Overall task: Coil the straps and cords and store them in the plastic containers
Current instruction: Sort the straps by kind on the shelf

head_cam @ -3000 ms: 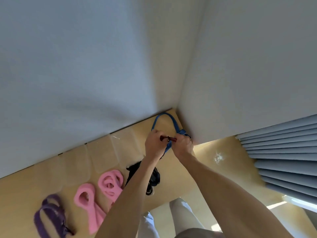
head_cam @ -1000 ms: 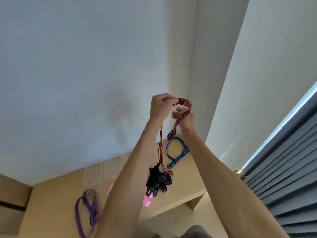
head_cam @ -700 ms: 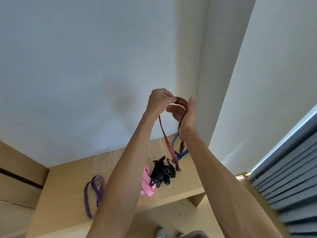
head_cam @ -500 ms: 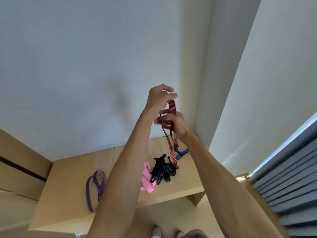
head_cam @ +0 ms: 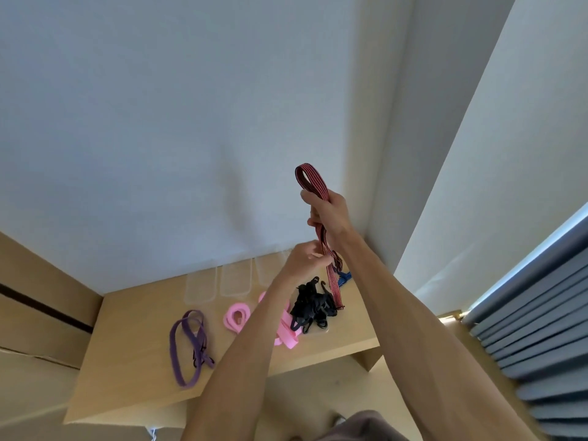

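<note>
Purple strap: lies in loose loops on the left part of the worktop, near its front edge, bare wood all round it.
Clear containers: a row at the back edge, against the wall; how many there are I cannot tell, since the arm hides the right end.
Pink straps: one coil lies mid-worktop, just in front of the containers; another is partly hidden under the left forearm, its tail reaching toward the front edge.
Left hand: fingers curled, pinching the lower run of the red striped strap above the worktop.
Black cords: a tangled heap with hooks, right of the pink straps.
Right hand: raised higher, fist closed round the red strap; a loop stands up above it, and the tail hangs down to touch the black heap.
Blue strap: at the back right corner, mostly hidden.
Right edge: the worktop ends close to the wall corner; grey blinds stand well apart.
</note>
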`<act>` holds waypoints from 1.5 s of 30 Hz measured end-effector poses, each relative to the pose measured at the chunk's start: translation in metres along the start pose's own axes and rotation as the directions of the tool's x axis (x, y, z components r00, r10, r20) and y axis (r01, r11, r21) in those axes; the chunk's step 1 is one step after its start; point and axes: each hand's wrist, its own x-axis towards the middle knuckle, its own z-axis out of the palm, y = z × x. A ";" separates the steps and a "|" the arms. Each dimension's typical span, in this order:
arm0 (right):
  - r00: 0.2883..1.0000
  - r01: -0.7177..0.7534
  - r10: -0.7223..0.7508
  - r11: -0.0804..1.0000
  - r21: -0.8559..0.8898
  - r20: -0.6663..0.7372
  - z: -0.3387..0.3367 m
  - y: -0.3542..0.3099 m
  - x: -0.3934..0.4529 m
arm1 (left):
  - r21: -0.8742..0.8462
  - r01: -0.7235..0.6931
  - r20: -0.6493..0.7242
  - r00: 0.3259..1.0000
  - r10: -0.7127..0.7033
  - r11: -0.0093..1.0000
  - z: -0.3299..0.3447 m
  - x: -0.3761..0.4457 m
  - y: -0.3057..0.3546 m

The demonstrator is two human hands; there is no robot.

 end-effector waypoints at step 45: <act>0.987 -0.098 0.119 0.978 -0.184 0.104 0.083 0.039 -0.070 | -0.261 -0.145 -0.501 0.865 -0.006 0.954 -0.115 -0.077 0.016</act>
